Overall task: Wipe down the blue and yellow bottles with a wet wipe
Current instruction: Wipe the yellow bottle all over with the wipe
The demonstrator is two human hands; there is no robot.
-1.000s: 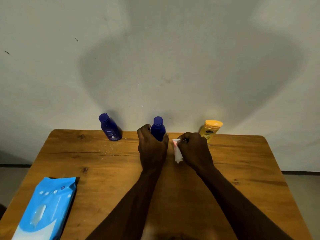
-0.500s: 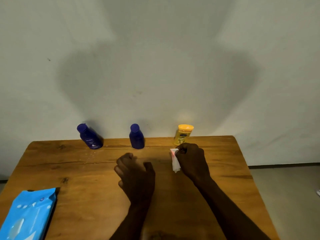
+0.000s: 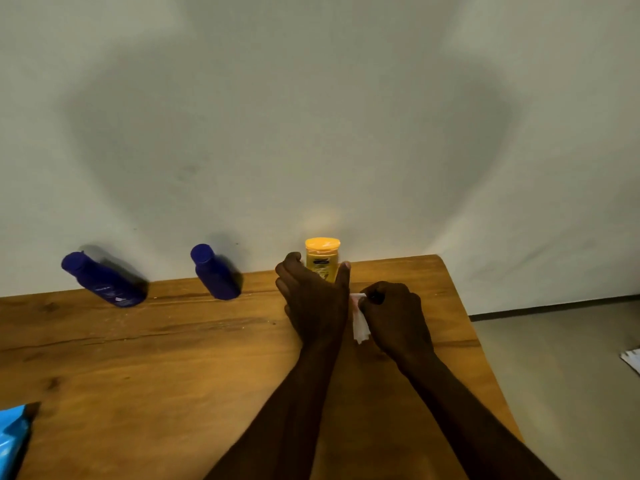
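- Pale wall behind a wooden worktop, pushed against it.
- Yellow bottle stands upright at the far edge.
- Left hand is spread open around the yellow bottle, fingers and thumb on either side; contact unclear.
- Right hand pinches a white wet wipe just beside it.
- Two blue bottles stand further left.
- Blue wipes pack lies at the near left corner.
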